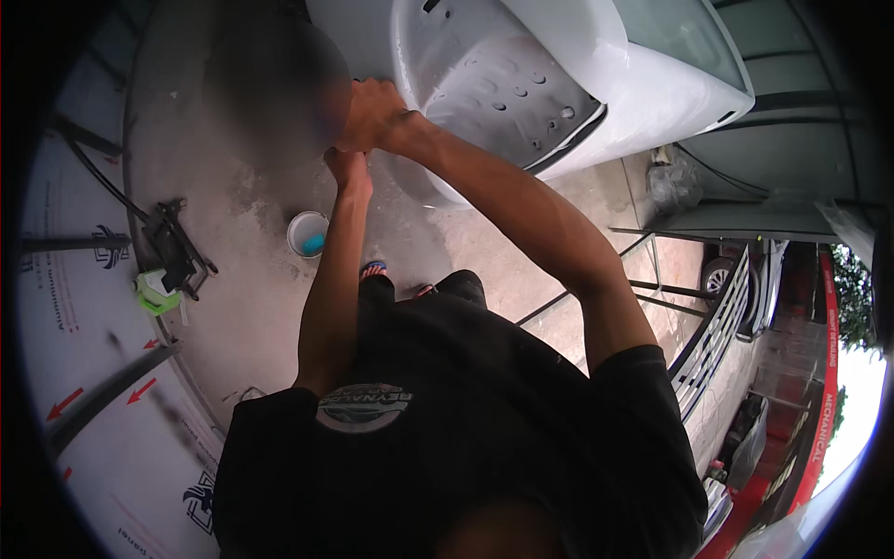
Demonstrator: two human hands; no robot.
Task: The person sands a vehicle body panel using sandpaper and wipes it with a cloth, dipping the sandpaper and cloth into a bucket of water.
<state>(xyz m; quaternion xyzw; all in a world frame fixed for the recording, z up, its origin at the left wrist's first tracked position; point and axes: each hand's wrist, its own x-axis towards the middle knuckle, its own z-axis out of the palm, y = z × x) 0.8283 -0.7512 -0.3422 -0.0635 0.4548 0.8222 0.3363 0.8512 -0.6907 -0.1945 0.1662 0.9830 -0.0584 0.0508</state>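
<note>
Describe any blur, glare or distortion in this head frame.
Head view: strong fisheye bending, black corners; a blurred patch above the left hand; right hand sharp against the white car panel; sky blown out at the right rim.

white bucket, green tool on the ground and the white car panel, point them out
white bucket (307, 233), head view, on its rim.
green tool (155, 293), head view, on its green body.
white car panel (521, 93), head view, on its holed inner face.
</note>
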